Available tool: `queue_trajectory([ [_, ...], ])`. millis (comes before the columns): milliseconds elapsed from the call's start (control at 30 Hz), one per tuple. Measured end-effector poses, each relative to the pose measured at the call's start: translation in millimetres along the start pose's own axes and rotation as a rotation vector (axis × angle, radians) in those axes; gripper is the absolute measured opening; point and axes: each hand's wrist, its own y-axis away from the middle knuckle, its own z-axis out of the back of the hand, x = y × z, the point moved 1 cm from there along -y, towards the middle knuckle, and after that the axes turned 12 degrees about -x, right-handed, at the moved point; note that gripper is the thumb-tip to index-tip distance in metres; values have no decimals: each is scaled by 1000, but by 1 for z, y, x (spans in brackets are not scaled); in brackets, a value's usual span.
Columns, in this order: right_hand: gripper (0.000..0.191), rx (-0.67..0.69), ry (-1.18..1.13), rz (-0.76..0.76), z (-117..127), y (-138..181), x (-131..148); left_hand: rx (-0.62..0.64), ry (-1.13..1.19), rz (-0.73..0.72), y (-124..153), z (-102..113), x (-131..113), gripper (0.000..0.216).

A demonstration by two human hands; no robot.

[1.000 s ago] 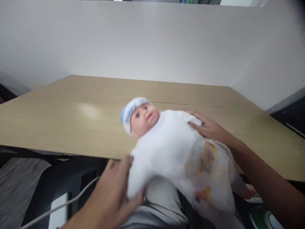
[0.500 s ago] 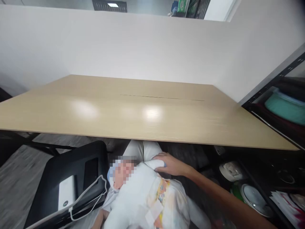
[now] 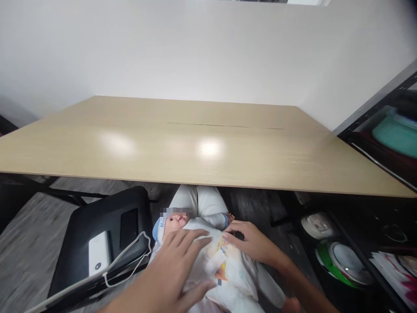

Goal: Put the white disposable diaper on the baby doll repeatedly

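A baby doll [image 3: 176,222] in a white top and a blue-edged cap lies on my lap, its head toward the left. Around its middle is a white printed diaper [image 3: 233,271] with orange and yellow figures. My left hand [image 3: 176,265] is open over the doll's chest, fingers spread; whether it presses down I cannot tell. On the other side, my right hand [image 3: 249,239] has thumb and index finger brought together at the upper edge of the diaper, just below the doll's small hand.
A wooden table [image 3: 146,152] spans the view before my knees. At left, a black chair [image 3: 74,243] carries a white power bank [image 3: 99,252], a cable [image 3: 124,256] and a dark phone-like slab [image 3: 129,228]. Shelves with containers [image 3: 347,261] and papers [image 3: 387,269] stand at right.
My left hand has come into view over the doll's chest. My right hand has left the doll's arm and moved down to the diaper's edge. The view has tilted slightly downward.
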Motion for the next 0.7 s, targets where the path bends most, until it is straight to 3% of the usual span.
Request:
queue_trajectory([
  [133,40,-40,21,-4,-6,-1,-9,141,224,-45,-39,-27,-3,30],
  [367,36,-124,39,-47,-13,-17,-52,71,408,46,-36,-61,29,21],
  [500,41,-136,17,-56,-13,-25,-65,32,420,71,-37,-60,27,22],
  [700,31,71,-88,-66,-10,-17,-38,24,482,110,-17,-36,22,31],
])
